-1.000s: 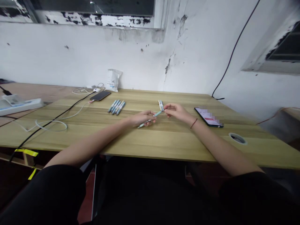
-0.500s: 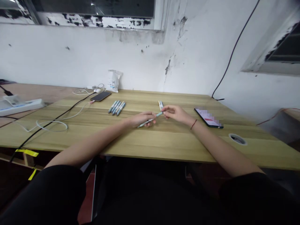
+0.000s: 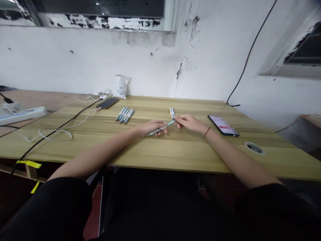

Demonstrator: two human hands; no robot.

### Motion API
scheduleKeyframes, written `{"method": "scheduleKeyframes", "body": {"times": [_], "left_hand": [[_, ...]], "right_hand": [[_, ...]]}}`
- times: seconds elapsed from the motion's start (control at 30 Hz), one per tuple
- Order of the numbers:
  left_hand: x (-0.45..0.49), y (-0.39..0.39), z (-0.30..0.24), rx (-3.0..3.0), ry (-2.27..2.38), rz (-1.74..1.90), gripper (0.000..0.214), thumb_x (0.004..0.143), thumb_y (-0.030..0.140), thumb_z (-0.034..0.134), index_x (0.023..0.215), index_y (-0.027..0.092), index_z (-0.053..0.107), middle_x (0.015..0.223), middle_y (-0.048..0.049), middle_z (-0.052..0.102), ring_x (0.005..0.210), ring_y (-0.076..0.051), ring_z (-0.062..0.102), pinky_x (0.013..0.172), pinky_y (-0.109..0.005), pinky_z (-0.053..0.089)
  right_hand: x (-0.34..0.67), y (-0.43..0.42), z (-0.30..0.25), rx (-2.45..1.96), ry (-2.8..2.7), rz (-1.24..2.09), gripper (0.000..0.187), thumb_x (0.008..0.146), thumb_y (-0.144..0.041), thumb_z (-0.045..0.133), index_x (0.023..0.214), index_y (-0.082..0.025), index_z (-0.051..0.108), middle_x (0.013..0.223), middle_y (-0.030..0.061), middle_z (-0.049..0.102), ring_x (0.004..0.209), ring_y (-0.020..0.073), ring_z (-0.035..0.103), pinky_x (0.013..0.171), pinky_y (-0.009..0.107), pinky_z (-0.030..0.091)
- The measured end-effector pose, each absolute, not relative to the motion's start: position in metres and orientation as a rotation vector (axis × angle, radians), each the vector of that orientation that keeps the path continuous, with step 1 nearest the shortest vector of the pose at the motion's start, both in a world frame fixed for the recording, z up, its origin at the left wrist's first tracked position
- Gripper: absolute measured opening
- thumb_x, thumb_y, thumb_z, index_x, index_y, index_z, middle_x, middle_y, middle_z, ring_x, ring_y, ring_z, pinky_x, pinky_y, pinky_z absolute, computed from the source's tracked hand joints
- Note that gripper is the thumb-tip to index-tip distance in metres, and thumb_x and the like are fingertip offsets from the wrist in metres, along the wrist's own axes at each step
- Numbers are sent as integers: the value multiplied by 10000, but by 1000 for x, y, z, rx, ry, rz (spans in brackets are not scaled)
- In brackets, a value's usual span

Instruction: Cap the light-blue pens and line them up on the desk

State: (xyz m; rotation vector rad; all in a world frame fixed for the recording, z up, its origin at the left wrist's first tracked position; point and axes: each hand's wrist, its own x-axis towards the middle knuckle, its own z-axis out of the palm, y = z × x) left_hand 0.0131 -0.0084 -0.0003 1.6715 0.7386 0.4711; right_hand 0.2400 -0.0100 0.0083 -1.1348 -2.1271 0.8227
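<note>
A slim pen (image 3: 171,123) with a pale green barrel is held slantwise low over the wooden table. My left hand (image 3: 154,127) is closed around its lower part, and the tip pokes out to the left past the fingers. At the pen's upper right end, my right hand (image 3: 186,122) is pinched on it between thumb and fingers. Just behind that end lie a few pale pens (image 3: 172,113) side by side. Farther left, several blue-and-white pens (image 3: 124,115) rest in a slanted row.
On the wooden table (image 3: 160,154) lie a lit phone (image 3: 222,125) at right, a dark phone (image 3: 107,103) on a charging cable at left, and a white packet (image 3: 121,87) by the wall. A cable hole (image 3: 254,148) pierces the right side. A power strip (image 3: 27,113) sits far left.
My right hand's fingers have shifted slightly right, with more of the pen's pale green end showing. My left hand keeps its grip in nearly the same place.
</note>
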Motion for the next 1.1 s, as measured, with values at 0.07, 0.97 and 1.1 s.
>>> {"method": "scheduleKeyframes", "body": {"times": [0.07, 0.97, 1.1], "left_hand": [[13, -7, -1, 1653, 731, 478, 330, 873, 435, 486, 825, 127, 593, 693, -10, 565, 498, -47, 437, 449, -174, 335], [14, -5, -3, 1542, 704, 467, 278, 870, 391, 492, 959, 140, 575, 746, -14, 588, 501, -53, 448, 431, -176, 329], [13, -5, -2, 1555, 694, 448, 275, 873, 393, 486, 864, 133, 574, 721, -16, 575, 493, -48, 432, 430, -171, 320]], "right_hand": [[240, -10, 9, -1109, -2109, 894, 437, 843, -560, 454, 782, -151, 595, 710, 46, 617, 620, 126, 543, 616, 276, 442], [243, -9, 11, -1032, -2152, 893, 352, 844, -499, 482, 829, -163, 587, 796, 40, 599, 674, 135, 546, 659, 310, 467], [245, -9, 9, -963, -2127, 892, 321, 777, -443, 602, 999, -216, 553, 940, 35, 600, 726, 143, 563, 648, 295, 470]]}}
